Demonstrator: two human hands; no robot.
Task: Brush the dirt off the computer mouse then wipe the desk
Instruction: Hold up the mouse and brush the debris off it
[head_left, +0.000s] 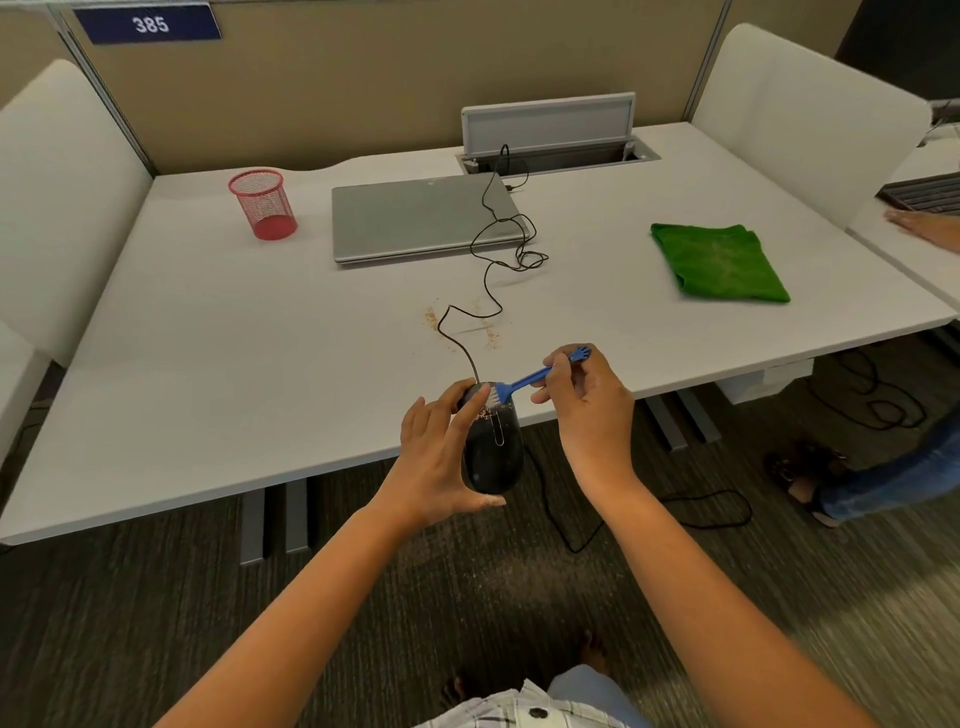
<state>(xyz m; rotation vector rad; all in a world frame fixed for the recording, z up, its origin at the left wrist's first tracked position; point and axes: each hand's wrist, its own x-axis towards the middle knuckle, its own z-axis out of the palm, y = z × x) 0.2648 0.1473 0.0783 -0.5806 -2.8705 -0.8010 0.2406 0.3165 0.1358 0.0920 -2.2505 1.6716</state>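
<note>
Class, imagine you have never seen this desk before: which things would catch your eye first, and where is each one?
First, the two hands at the desk's near edge: the left hand holds a black computer mouse while the right hand works a small blue brush against its front end. Next, the bright green cloth lying to the right, and the red mesh cup at the far left beside a closed laptop.
</note>
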